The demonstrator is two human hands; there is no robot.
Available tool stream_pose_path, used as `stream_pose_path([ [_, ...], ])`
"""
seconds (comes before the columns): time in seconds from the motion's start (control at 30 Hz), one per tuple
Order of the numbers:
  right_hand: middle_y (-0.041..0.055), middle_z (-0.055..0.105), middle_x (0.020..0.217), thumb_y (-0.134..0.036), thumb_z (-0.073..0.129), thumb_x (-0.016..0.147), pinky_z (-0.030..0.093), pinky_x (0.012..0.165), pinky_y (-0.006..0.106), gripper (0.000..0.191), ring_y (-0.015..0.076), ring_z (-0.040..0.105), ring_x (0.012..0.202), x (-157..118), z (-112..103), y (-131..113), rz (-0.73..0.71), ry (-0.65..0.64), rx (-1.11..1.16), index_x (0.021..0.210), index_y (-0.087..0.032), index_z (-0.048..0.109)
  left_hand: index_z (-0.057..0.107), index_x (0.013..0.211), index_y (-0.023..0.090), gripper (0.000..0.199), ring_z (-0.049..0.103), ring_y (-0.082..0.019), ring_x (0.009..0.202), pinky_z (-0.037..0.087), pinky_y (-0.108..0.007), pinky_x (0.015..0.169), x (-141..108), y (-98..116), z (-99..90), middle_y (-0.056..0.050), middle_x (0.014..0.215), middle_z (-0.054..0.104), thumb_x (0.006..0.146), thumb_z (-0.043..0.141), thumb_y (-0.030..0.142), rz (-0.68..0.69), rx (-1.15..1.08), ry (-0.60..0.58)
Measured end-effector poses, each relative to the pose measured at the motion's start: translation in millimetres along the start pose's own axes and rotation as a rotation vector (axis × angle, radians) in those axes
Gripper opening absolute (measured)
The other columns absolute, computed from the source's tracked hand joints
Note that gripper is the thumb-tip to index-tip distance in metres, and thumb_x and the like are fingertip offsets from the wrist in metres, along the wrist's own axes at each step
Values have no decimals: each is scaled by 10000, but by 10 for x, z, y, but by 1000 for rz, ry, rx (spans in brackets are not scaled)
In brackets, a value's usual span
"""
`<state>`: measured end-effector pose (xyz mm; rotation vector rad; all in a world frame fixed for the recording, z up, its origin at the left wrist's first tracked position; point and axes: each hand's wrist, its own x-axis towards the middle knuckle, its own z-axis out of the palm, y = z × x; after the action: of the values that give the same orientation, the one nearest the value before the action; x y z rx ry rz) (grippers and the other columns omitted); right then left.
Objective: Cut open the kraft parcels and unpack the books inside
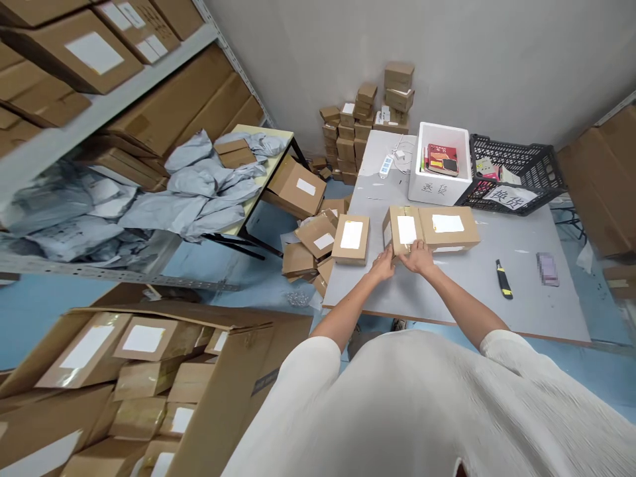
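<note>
A small cardboard box (400, 228) with a white label and clear tape sits on the grey table. My left hand (383, 264) is closed at its near left corner. Against its near right side rests my right hand (418, 257), fingers bent over the edge. Directly to the right, a longer labelled cardboard box (448, 228) stands close beside it. Another labelled cardboard box (351, 240) lies to the left, near the table's edge. The undersides of both hands are hidden.
On the table (527, 291) are a utility knife (503, 279), a blurred phone-like object (547, 269), a white foam box (440, 191), a black crate (517, 172) and a power strip (386, 166). A large carton (248, 371) of parcels stands at left; grey mailing bags (199, 175) lie behind.
</note>
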<state>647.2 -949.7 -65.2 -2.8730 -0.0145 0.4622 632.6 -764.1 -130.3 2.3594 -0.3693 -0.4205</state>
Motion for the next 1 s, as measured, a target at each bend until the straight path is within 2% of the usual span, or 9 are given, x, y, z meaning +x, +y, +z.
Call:
stream_pose_path([
  [0.1,402,421,1699,-838,489,988,306,1282,672,1114,534,383,1602,84,-56,199,36,2,24,1689,20,374,5,1833,198,1049,252,-318,1744,322,-550,1373,69,166,91,-195,1867,260,972,603,232,-41,-26,-60],
  [0.17,376,494,1657,-838,488,989,329,1265,674,1057,521,444,1562,112,-137,323,68,-30,44,1660,-22,448,7,1838,249,1052,221,-329,1753,323,-561,1367,118,275,122,-173,1885,211,976,609,219,-78,-12,-71],
  [0.3,315,643,1527,-636,536,1034,456,1176,587,745,481,577,1446,72,-330,479,97,-84,83,1530,-82,584,124,1831,347,999,225,-376,1747,331,-569,1358,218,384,120,-114,1909,140,986,650,261,-125,41,-87],
  [0.4,278,719,1428,-448,511,1056,523,1082,497,606,430,681,1318,3,-418,548,74,-66,143,1544,-90,542,200,1819,289,978,257,-398,1734,355,-551,1349,285,385,113,-156,1905,127,978,697,331,-161,-6,-109],
  [0.5,240,717,1474,-377,488,1061,539,1055,459,637,399,702,1302,-30,-453,615,40,-65,186,1640,-114,453,238,1808,218,1024,311,-396,1716,378,-498,1346,318,381,132,-199,1889,166,940,763,356,-205,-89,-107],
  [0.6,213,685,1550,-368,501,1049,539,1078,459,708,396,690,1346,-7,-460,661,25,-76,202,1709,-135,392,314,1786,250,1002,377,-361,1691,392,-453,1350,291,377,129,-148,1878,231,912,793,352,-211,-138,-46],
  [0.7,177,706,1539,-394,529,1035,543,1093,458,763,391,696,1347,39,-419,651,24,-101,229,1744,-167,363,418,1741,274,878,425,-334,1662,414,-424,1341,199,340,50,-107,1862,282,934,757,341,-243,-140,24],
  [0.83,150,776,1418,-375,505,1028,566,1061,444,721,372,735,1267,78,-244,557,20,-125,296,1717,-180,419,479,1704,298,776,450,-364,1629,415,-497,1330,17,256,-135,-97,1835,343,963,701,361,-287,-53,57],
  [1.0,146,800,1302,-274,470,956,591,1003,472,553,369,740,1175,123,50,402,7,-64,319,1481,-201,627,500,1674,299,732,369,-416,1653,380,-607,1310,-217,178,-316,-108,1833,353,961,654,363,-235,63,-15],
])
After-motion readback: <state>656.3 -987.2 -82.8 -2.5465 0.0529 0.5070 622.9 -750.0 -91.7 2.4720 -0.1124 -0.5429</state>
